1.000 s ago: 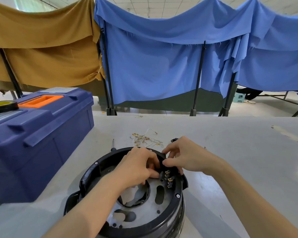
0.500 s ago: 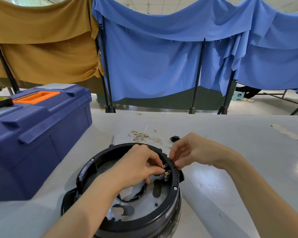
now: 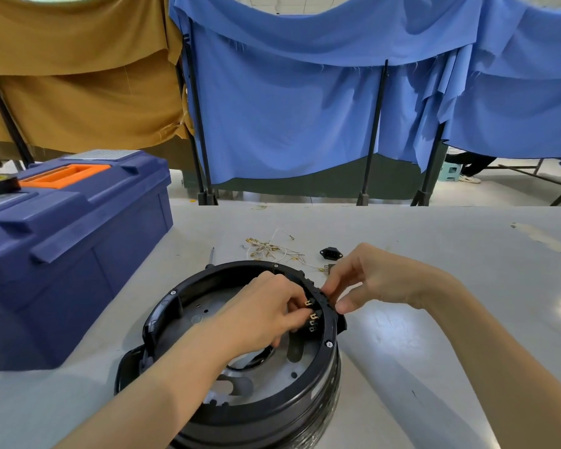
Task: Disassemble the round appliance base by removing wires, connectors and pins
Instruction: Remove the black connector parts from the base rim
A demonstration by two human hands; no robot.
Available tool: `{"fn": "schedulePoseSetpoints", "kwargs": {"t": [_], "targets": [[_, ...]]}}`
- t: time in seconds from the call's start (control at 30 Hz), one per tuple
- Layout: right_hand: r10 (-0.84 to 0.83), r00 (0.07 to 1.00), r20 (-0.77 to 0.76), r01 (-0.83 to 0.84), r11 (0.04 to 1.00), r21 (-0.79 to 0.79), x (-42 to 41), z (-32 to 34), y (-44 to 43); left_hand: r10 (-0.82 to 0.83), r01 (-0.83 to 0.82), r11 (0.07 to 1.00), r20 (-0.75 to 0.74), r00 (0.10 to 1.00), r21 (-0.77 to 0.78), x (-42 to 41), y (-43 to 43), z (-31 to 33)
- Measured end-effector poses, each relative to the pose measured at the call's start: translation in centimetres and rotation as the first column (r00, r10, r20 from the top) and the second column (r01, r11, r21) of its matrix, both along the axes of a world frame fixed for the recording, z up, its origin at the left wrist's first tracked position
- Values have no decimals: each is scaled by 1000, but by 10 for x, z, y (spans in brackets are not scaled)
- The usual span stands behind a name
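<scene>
**Fingers (image 3: 297, 314) pinching through what looks like the final stage**

Left hand (image 3: 266, 315) is reaching inside the round black plastic appliance base (image 3: 329, 377), which is sitting near and central, and is pinching small brass terminal pins (image 3: 312, 317) on its right wall. Right hand (image 3: 379, 280) is pinching the ribbed rim from outside. Thin white brass-tipped wires (image 3: 269, 249) and a black plastic socket connector (image 3: 331, 253) are already lying beyond on the matte grey table (image 3: 434, 254); seemingly only these pins are remaining.
</scene>
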State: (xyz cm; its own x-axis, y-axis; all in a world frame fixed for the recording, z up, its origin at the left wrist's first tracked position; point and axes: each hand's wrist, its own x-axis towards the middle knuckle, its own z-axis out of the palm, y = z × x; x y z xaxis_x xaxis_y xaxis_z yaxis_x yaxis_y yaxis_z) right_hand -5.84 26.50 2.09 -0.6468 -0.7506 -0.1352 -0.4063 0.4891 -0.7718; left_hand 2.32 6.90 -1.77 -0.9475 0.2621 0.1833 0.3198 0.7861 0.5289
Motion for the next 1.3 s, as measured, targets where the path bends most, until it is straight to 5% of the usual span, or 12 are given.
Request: {"fn": "schedulePoseSetpoints", "kwargs": {"t": [1.3], "targets": [[-61, 997, -45, 60, 998, -8, 5, -1, -7, 16, -26, 996, -111, 994, -83, 7, 7, -2]]}}
